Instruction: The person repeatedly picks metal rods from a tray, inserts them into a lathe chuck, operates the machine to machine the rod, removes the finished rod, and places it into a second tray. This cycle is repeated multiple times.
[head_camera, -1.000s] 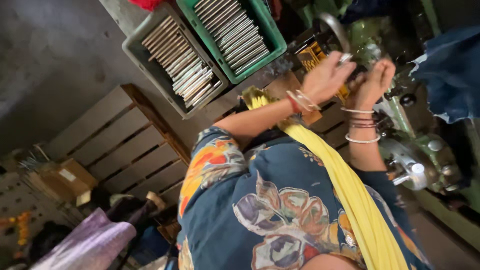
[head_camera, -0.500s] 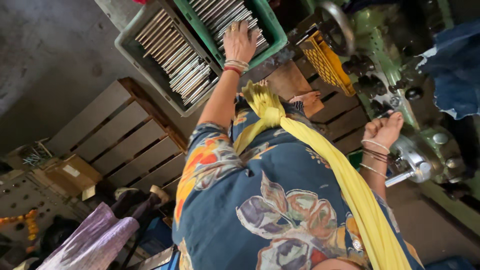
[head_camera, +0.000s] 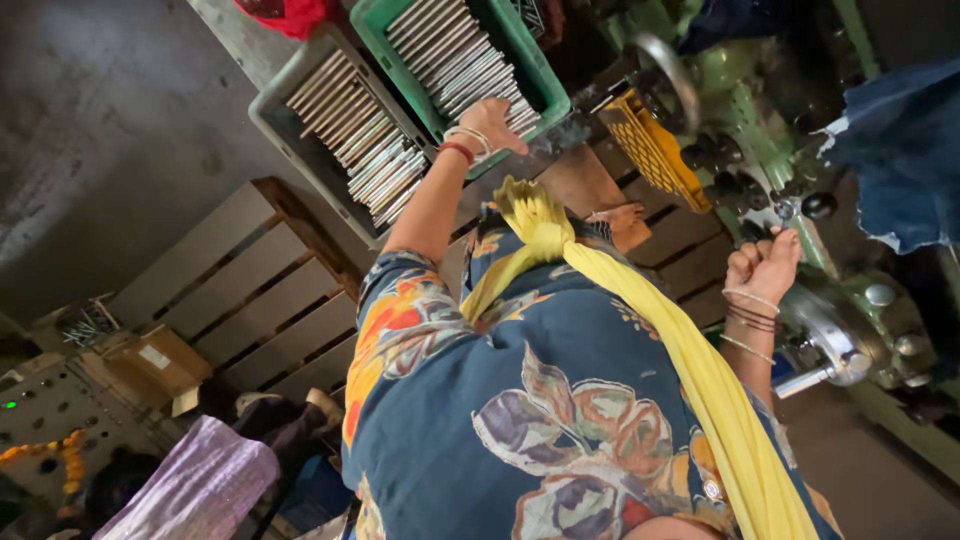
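My left hand (head_camera: 490, 122), with bangles at the wrist, reaches out over a green crate (head_camera: 545, 92) full of metal rods (head_camera: 450, 50). Its fingers rest on the rods near the crate's near edge; whether they grip one is hidden. My right hand (head_camera: 765, 265) is curled into a fist at a small chrome lever (head_camera: 790, 210) with a black knob (head_camera: 820, 205) on a green machine (head_camera: 760, 110). A yellow scarf (head_camera: 680, 350) hangs down my floral garment.
A grey crate (head_camera: 275, 125) of similar rods sits left of the green one. A yellow perforated tray (head_camera: 650, 150) leans by the machine, whose handwheel (head_camera: 830, 340) is below my right wrist. Wooden pallets (head_camera: 250, 290) and a cardboard box (head_camera: 160, 360) lie to the left.
A second ago both hands were together at the machine. My left hand then swung over to the green crate and now rests near its front edge; my right hand dropped to the lever.
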